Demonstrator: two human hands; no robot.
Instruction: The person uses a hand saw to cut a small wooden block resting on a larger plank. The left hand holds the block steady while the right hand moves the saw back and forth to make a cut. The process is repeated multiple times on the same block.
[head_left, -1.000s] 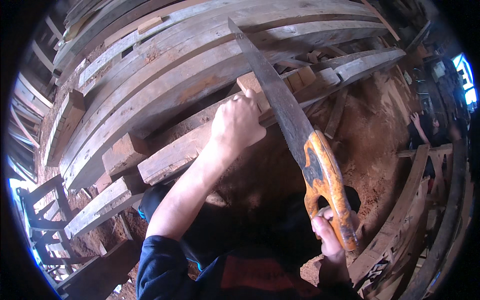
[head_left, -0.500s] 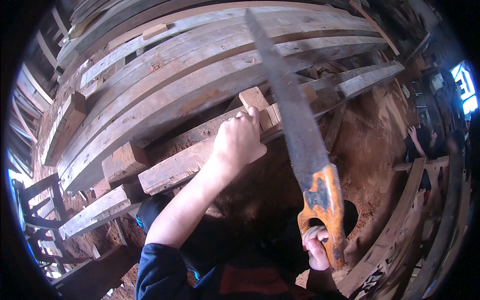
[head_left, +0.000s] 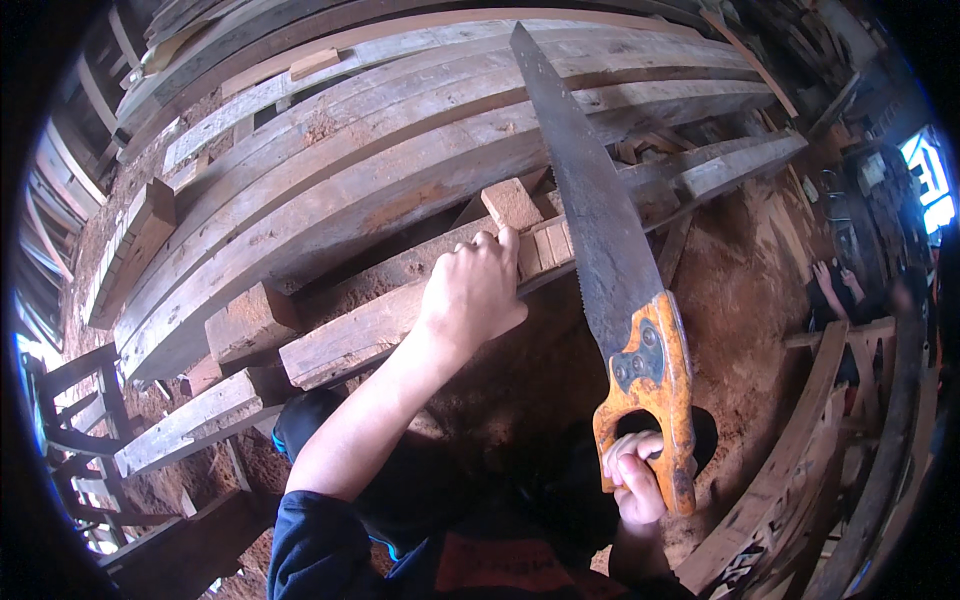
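Observation:
My right hand (head_left: 634,478) is wrapped round the orange handle of a handsaw (head_left: 595,200). Its broad, dull blade points up and away, with the tip over the far beams, and passes in front of the timber to the right of my left hand. My left hand (head_left: 468,292) is closed over the top of a rough wooden beam (head_left: 345,338), just left of several upright cut lines in its face. The fingertips beyond the beam are partly hidden. Close past my knuckles a small wood block (head_left: 511,204) sits by the beam. Whether the teeth touch wood I cannot tell.
Long grey beams (head_left: 400,180) lie side by side beyond my hands. A short block (head_left: 250,322) and a beam end (head_left: 200,420) are at the left. Planks (head_left: 780,480) are stacked at the lower right, over reddish dirt ground (head_left: 735,290). Another person's hands (head_left: 835,280) show far right.
The handsaw and my right hand have shifted slightly up and away; the blade, blurred before, is now sharper and its tip is a little farther right. My left hand stays on the beam.

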